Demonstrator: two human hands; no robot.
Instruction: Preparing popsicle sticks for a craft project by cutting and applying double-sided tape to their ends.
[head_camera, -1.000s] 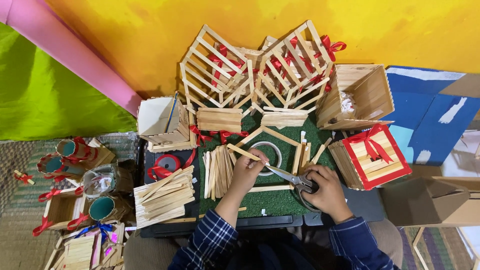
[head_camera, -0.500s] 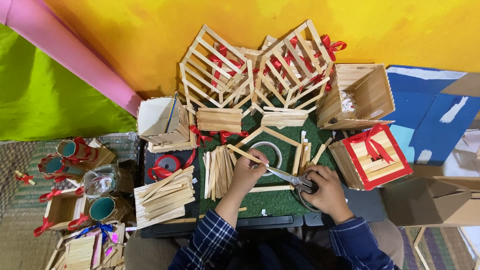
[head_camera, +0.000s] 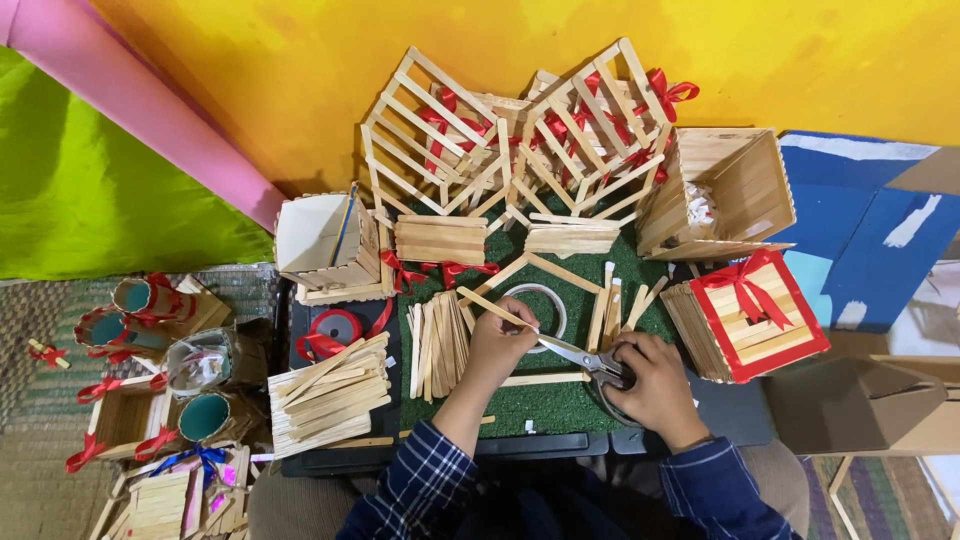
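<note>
Nothing has shifted: left hand (head_camera: 500, 345) pinches flat wooden stick (head_camera: 492, 307), right hand (head_camera: 655, 385) grips steel scissors (head_camera: 580, 357).

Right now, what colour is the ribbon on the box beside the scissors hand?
Red; the ribbon shows best in the head view.

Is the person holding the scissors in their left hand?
No, the scissors are gripped by the right hand, while the left hand holds a wooden stick over the green mat.
</note>
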